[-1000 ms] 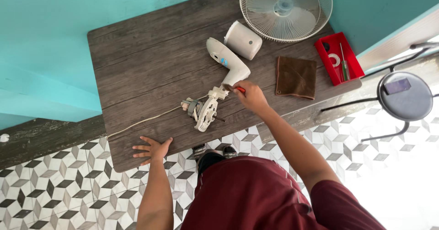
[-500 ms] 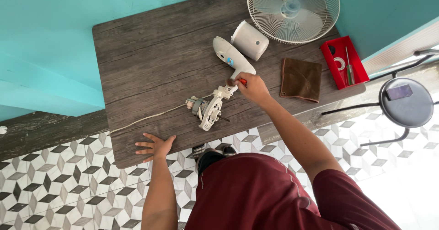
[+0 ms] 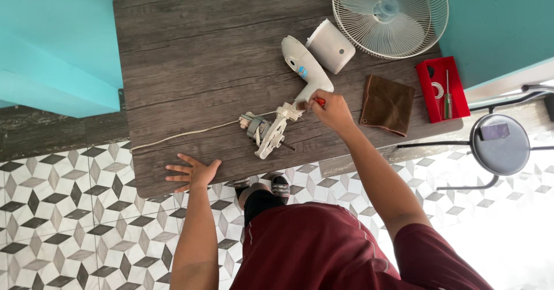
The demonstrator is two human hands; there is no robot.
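The right hand (image 3: 330,110) grips a red-handled screwdriver (image 3: 318,101) against the white fan body (image 3: 306,70) at mid-table; the left hand (image 3: 193,173) lies open, flat near the table edge (image 3: 173,187) — unbraced, the body could slip and the tip skid off.

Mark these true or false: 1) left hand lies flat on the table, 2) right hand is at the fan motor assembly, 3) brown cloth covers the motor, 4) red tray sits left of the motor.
1) True: the left hand lies open, fingers spread, on the table near its edge.
2) True: the right hand holds a red-handled tool at the fan motor assembly.
3) False: the brown cloth lies flat beside the right hand, apart from the motor.
4) False: the red tray sits at the table's far right.
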